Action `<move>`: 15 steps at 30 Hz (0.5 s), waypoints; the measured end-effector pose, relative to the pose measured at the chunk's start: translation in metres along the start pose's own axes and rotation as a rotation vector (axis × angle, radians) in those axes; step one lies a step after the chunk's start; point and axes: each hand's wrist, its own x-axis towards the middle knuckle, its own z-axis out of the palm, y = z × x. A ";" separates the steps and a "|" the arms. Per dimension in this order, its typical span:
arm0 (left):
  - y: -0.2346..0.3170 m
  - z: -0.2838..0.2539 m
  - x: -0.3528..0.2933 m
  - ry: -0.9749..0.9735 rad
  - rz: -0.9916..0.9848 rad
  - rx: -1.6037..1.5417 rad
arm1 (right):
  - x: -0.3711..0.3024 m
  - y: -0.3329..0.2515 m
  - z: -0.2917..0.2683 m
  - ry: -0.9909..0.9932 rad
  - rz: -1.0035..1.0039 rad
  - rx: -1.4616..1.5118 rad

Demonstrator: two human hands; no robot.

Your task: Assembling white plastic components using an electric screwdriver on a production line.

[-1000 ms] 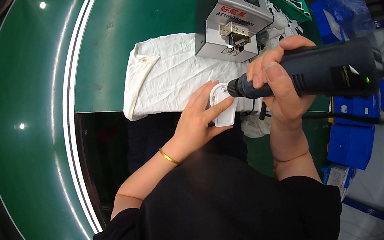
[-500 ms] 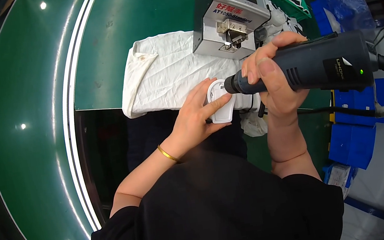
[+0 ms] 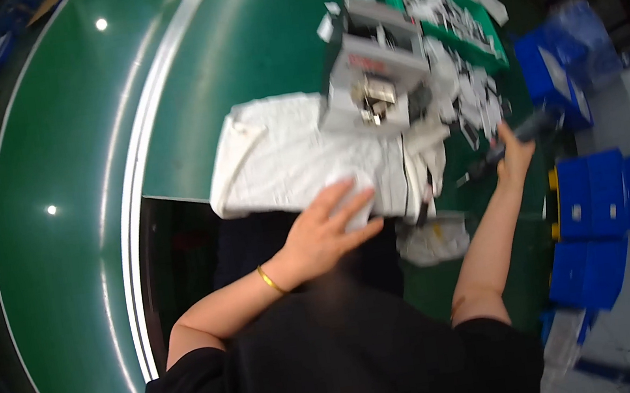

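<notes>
White cloth, one piece of it, spread on the green bench, and here is the left hand at its near edge! Fingers fanned apart over one small white part, mostly covered, at the cloth's lower right; whether this grip pinches it, I can't tell. Over on the right, well apart, the right hand has its grip closed round one dark power tool, which slants across the palm, narrow tip pointing left and down.

Count them up, folks: two hands, one gold bracelet (left wrist only, and how it shines), one grey machine standing just behind the cloth, one green tray full of pale and dark pieces. More white pieces lie loose in front of that tray, too jumbled to number. Blue bins line the right side, at least three, and one plastic bag sits near the cloth's right end.

Now the writing: one red marking on the machine's front, smeared by blur and unreadable! Two pale labels on the middle bins, too small to make out.
</notes>
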 end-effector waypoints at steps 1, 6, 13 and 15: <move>-0.005 -0.002 0.001 -0.014 0.034 -0.021 | 0.015 0.029 -0.018 0.014 0.040 0.033; -0.015 -0.045 0.000 -0.204 0.010 -0.072 | 0.035 0.092 -0.050 0.180 0.184 -0.251; -0.049 -0.046 -0.037 -0.007 -0.222 -0.063 | 0.026 0.081 -0.031 0.218 0.076 -0.461; -0.059 -0.049 -0.034 0.074 -0.207 -0.024 | 0.028 0.082 -0.036 0.189 0.059 -0.554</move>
